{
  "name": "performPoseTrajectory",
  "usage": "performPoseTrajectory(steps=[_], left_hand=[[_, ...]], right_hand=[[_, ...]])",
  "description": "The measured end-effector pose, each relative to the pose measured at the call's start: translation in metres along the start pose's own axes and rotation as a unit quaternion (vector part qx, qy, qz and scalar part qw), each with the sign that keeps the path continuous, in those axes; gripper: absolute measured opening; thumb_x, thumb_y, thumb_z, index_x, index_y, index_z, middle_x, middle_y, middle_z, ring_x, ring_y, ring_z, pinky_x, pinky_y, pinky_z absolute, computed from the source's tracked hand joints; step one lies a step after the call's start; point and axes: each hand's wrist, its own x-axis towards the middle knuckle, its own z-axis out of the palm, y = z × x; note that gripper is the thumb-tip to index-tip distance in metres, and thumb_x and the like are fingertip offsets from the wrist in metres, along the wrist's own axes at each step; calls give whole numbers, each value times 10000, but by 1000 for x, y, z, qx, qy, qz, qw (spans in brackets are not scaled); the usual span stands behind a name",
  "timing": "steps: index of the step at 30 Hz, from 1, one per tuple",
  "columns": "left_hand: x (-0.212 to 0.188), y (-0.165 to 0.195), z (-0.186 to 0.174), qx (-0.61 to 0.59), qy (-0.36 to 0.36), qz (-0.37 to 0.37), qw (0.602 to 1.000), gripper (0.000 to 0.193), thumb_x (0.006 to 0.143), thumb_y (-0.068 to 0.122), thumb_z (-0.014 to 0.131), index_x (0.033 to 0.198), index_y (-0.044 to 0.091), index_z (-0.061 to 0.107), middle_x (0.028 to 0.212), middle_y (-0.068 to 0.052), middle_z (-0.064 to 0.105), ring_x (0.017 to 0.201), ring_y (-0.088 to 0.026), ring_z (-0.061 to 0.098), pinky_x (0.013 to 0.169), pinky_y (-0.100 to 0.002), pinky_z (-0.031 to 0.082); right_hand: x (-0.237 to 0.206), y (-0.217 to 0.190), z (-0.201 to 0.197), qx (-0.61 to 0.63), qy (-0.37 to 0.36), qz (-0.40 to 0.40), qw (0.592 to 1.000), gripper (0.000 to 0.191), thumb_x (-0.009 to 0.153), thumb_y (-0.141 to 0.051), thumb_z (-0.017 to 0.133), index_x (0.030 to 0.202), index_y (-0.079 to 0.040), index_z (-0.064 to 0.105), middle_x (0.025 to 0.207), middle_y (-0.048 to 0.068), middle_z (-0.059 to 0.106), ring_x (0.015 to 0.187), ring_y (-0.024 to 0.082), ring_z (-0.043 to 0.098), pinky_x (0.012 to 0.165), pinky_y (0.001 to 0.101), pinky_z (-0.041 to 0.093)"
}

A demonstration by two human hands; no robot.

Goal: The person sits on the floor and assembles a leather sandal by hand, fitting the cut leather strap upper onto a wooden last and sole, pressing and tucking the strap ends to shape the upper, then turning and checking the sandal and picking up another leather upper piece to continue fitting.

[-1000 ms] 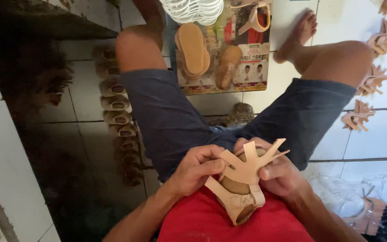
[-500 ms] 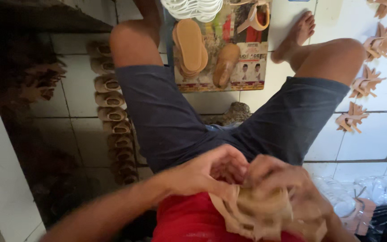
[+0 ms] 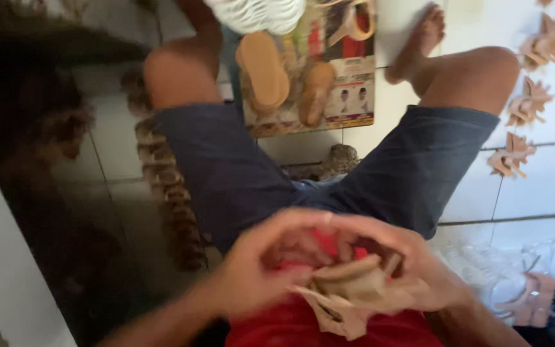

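Tiled floor carried everything; the person sat on it, legs in dark shorts spread toward the far edge. A printed cardboard sheet lay between the knees near the far edge, with two tan soles resting on it. Row of finished sandal pieces ran down the left side of the floor, blurred. Cut tan strap pieces sat in a line toward the right edge.

Both hands were held close over the lap, above the red shirt. Left hand curled tight, fingers bent around the near side of the tan sandal upper. Right hand likewise closed around its far side, thumb arched over to meet the left. The upper sat crumpled between them, straps folded inward; motion blur hid finer detail.

Judged step: working the straps of the upper by hand, bending or pressing them into shape. The next move would seem to call for a firm two-handed grip and straps kept aligned.

Against the frame one second earlier: the upper then was held flat and open, straps fanned out, hands lower right. Half a second earlier the hands had already closed over it. View also tilted and drew nearer the lap.
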Motion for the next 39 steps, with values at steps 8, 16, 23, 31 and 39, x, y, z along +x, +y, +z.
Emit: performPoseTrajectory(steps=[8,16,23,31,39], left_hand=[[-15,-25,20,-42,304,10,952,562,797,138,889,1275,-12,636,1036,-117,720,907,-165,715,787,-325,603],[-24,-25,14,66,225,61,970,402,865,168,851,1186,10,667,1029,-51,731,941,-87,699,827,-253,582],[-18,-26,13,119,223,82,964,345,893,129,813,1173,-1,659,997,-45,731,923,-85,701,802,-251,574],[-13,-20,23,79,217,95,968,283,883,59,817,1119,-24,686,978,-62,718,901,-94,696,777,-254,568],[-21,-21,26,85,226,80,967,323,851,41,846,1133,-20,699,998,-66,721,916,-111,688,792,-260,563]], right_hand=[[44,-15,28,-92,51,40,994,949,648,-104,910,1507,-146,510,1015,28,640,935,115,622,820,274,507],[41,-9,25,-37,22,57,997,864,641,-130,912,1428,-101,557,1049,37,657,956,137,651,840,307,531],[48,-36,8,-207,-58,-201,956,729,736,-142,848,1393,-24,554,1187,102,603,1121,211,614,986,339,515],[69,-84,-16,-286,-100,-156,940,120,895,-137,747,846,-31,718,781,-19,654,692,68,605,617,255,508],[90,-41,-6,16,-120,123,985,157,883,-86,682,736,-33,668,660,-41,617,608,41,533,549,234,418]])
